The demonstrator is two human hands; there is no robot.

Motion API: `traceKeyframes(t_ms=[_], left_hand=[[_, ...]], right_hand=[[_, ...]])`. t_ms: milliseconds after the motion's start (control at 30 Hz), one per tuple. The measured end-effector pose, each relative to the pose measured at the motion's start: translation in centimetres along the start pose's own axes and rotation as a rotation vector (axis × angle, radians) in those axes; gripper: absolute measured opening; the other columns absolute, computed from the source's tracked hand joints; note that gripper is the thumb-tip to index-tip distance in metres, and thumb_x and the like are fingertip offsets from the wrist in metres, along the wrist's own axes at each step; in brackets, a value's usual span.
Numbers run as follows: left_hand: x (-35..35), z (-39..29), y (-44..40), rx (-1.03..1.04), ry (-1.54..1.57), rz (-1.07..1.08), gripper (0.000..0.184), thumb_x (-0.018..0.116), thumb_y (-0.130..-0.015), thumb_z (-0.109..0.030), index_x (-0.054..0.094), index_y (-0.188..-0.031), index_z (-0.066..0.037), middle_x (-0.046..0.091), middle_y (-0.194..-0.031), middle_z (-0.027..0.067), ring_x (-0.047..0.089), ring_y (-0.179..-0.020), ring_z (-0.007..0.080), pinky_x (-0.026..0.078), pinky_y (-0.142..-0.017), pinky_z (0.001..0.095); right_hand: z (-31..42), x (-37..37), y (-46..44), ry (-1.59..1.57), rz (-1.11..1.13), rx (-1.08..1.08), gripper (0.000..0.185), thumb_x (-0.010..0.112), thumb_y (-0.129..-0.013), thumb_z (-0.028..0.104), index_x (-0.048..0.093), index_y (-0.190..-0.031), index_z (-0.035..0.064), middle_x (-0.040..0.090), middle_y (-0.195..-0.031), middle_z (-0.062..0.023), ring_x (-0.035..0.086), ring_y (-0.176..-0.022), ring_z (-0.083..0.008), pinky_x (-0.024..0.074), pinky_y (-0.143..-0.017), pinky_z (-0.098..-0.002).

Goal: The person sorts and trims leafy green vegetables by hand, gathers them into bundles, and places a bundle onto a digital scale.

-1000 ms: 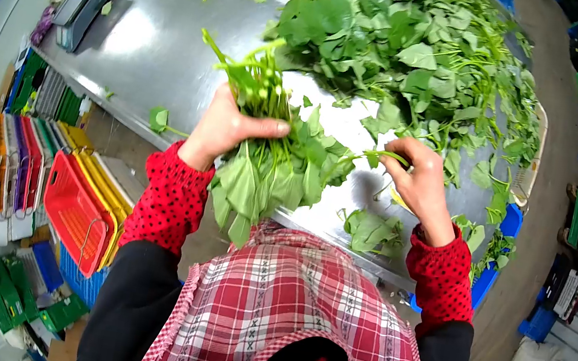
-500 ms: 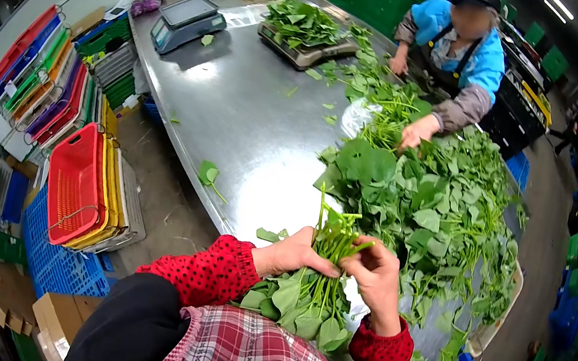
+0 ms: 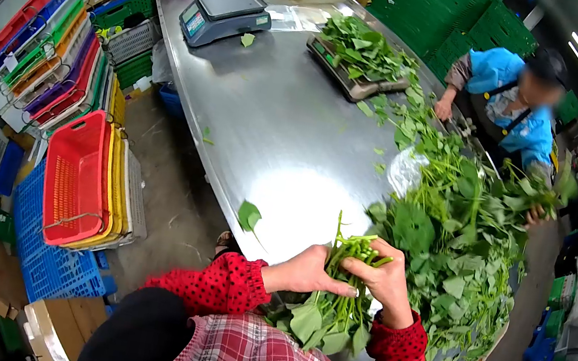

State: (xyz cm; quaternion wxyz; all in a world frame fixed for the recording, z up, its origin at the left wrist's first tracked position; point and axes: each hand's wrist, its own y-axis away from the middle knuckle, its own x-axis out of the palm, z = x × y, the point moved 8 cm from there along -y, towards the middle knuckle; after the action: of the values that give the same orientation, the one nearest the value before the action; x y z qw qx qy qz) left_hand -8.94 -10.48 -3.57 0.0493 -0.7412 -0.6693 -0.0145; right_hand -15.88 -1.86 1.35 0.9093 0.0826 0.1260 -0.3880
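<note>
Where L hand (image 3: 308,269) and R hand (image 3: 384,277) meet, both are clamped on a bunch of greens (image 3: 353,307), held upside down at approx. the near edge of the steel table (image 3: 262,115), just in front of the checked apron (image 3: 260,352). L hand wraps it from the left, thumb laid across the front; R hand has its thumb over the stems (image 3: 352,249) nearer their ends, other fingers mostly hidden, so can't tell how tight. Stem ends poke up btwn the hands, leaves (image 3: 310,322) hang below. Handling, at a guess: light wt., stems fairly firm but apt to snap if bent hard, leaves soft, thin, easily bruised. Might be slippery if damp; can't tell wet from dry. Best hold = round the stems, approx. mid-length, fingers fully closed; avoid squeezing leaves, & use moderate pressure, as inner stems could slide out. Big pile of greens (image 3: 470,264) lies just beside R hand, on the table's right side; single loose leaf (image 3: 248,216) near L hand, by the edge. Plastic bag (image 3: 407,171) next to the pile; scale w/ display (image 3: 229,14) at far left, second scale (image 3: 354,90) farther right w/ greens on top. Co-worker (image 3: 494,73) is across the table, one hand at the pile's far side.
</note>
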Motion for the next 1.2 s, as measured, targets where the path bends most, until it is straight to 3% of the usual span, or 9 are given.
traceKeyframes(t_ms=[100,233,567,633,833,900,1000,1067,1200], left_hand=[[-6.5,0.9,-0.9,0.044,0.049,0.002,0.041,0.075,-0.083,-0.023,0.061,-0.111,0.003,0.065,-0.095,0.0045,0.056,-0.087,0.0084,0.048,-0.079,0.0268],[-15.8,4.6,-2.8,-0.155,0.359,0.032,0.033,0.058,-0.096,-0.020,0.057,-0.121,0.002,0.063,-0.106,0.0015,0.057,-0.094,0.0080,0.048,-0.084,0.0256],[-32.7,3.5,-8.2,-0.122,0.438,-0.230,0.038,0.051,-0.100,-0.031,0.059,-0.121,0.000,0.061,-0.097,-0.0019,0.053,-0.087,0.0051,0.045,-0.078,0.0224],[-33.9,5.1,-8.7,-0.230,0.479,-0.142,0.037,0.050,-0.100,-0.031,0.060,-0.119,0.000,0.060,-0.091,-0.0029,0.052,-0.082,0.0043,0.044,-0.073,0.0208],[-35.2,3.6,-10.8,-0.258,0.622,0.008,0.039,0.046,-0.102,-0.027,0.056,-0.123,0.004,0.063,-0.107,0.0030,0.058,-0.096,0.0075,0.048,-0.083,0.0227],[-35.3,3.5,-11.7,-0.264,0.595,0.054,0.039,0.046,-0.102,-0.028,0.056,-0.123,0.004,0.063,-0.106,0.0029,0.058,-0.095,0.0075,0.048,-0.083,0.0230],[-35.1,3.8,-12.6,-0.300,0.559,0.091,0.039,0.047,-0.102,-0.027,0.055,-0.123,0.005,0.064,-0.106,0.0036,0.058,-0.094,0.0077,0.048,-0.082,0.0237],[-35.4,2.9,-13.5,-0.199,0.411,0.167,0.037,0.047,-0.102,-0.025,0.055,-0.124,0.005,0.064,-0.105,0.0045,0.059,-0.094,0.0082,0.049,-0.082,0.0238],[-35.9,3.9,-14.2,-0.318,0.738,0.042,0.035,0.048,-0.101,-0.022,0.055,-0.123,0.004,0.064,-0.107,0.0050,0.060,-0.092,0.0085,0.050,-0.083,0.0243]], right_hand=[[1.4,3.0,-6.0,-0.010,0.001,0.057,0.024,0.077,-0.075,0.010,0.069,-0.094,-0.0034,0.063,-0.086,-0.0026,0.057,-0.076,-0.0088,0.0445,-0.069,-0.0234],[1.0,7.9,-15.4,0.016,0.039,0.202,0.019,0.075,-0.079,0.010,0.069,-0.091,-0.0031,0.063,-0.081,0.0000,0.055,-0.073,-0.0071,0.0446,-0.065,-0.0232],[4.3,12.2,-31.8,0.010,-0.052,0.197,0.030,0.077,-0.079,0.018,0.067,-0.094,-0.0061,0.066,-0.078,-0.0036,0.058,-0.067,-0.0073,0.0475,-0.060,-0.0226],[3.9,13.0,-33.4,-0.023,0.011,0.227,0.032,0.077,-0.079,0.019,0.067,-0.095,-0.0063,0.066,-0.079,-0.0038,0.057,-0.067,-0.0075,0.0474,-0.060,-0.0222],[3.9,12.9,-35.8,-0.045,0.038,0.227,0.031,0.077,-0.080,0.020,0.067,-0.095,-0.0055,0.066,-0.078,-0.0031,0.057,-0.069,-0.0073,0.0464,-0.064,-0.0231],[3.4,12.4,-36.0,-0.095,0.014,0.274,0.031,0.077,-0.080,0.022,0.068,-0.093,-0.0055,0.068,-0.079,-0.0049,0.058,-0.071,-0.0081,0.0480,-0.067,-0.0247],[3.4,11.8,-36.1,0.162,0.001,0.221,0.032,0.077,-0.079,0.021,0.069,-0.094,-0.0053,0.068,-0.080,-0.0064,0.059,-0.067,-0.0092,0.0495,-0.066,-0.0259],[2.8,10.8,-36.9,0.111,0.023,0.239,0.031,0.077,-0.078,0.020,0.069,-0.094,-0.0051,0.069,-0.080,-0.0066,0.060,-0.066,-0.0097,0.0497,-0.066,-0.0259],[2.1,9.3,-36.9,-0.135,-0.038,0.359,0.027,0.078,-0.077,0.017,0.069,-0.092,-0.0043,0.068,-0.080,-0.0061,0.060,-0.068,-0.0106,0.0496,-0.066,-0.0253]])
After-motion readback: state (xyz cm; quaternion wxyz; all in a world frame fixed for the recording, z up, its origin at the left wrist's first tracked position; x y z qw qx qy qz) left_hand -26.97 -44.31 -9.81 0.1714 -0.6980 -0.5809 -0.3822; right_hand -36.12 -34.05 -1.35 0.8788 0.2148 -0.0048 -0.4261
